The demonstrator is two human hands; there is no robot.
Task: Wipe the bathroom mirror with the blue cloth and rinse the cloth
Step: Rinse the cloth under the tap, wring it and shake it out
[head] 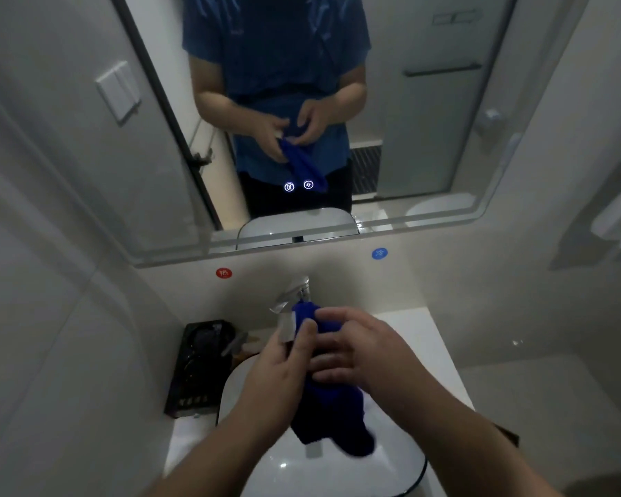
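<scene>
The blue cloth hangs bunched over the white basin, held between both hands. My left hand grips its upper left part, thumb up beside the chrome tap. My right hand wraps its fingers around the cloth's top from the right. The cloth's lower end dangles dark and wet-looking into the basin. The wall mirror above reflects a person in a blue shirt holding the same cloth at waist height.
A black tray with dark items stands left of the basin on the white counter. Red and blue stickers mark the wall under the mirror. A white wall fixture is at the right.
</scene>
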